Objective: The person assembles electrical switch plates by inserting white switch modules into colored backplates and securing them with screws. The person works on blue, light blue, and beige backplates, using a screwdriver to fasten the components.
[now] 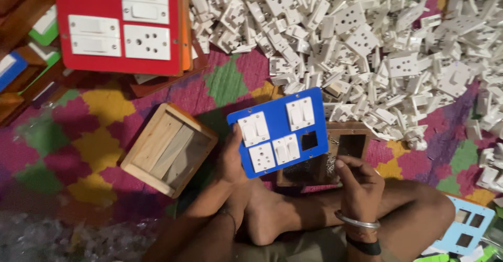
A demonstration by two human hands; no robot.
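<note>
Head view: left hand [232,160] grip clasps blue switch plate [277,132] edge; right hand [359,186] pinched just beside.

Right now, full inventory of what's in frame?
blue panel: one, blue, centre, with white switches and a socket, one cut-out open
red panel: one, red, top left, white switches and socket fitted
pile of white parts: too many to count, white, top right
wooden box: one, bare wood, left of centre
light blue panel: one, bottom right, cut-outs open
patterned mat: one, multicoloured, under everything
left hand: holds the blue panel's edge
right hand: fingers pinched, beside the panel
</note>
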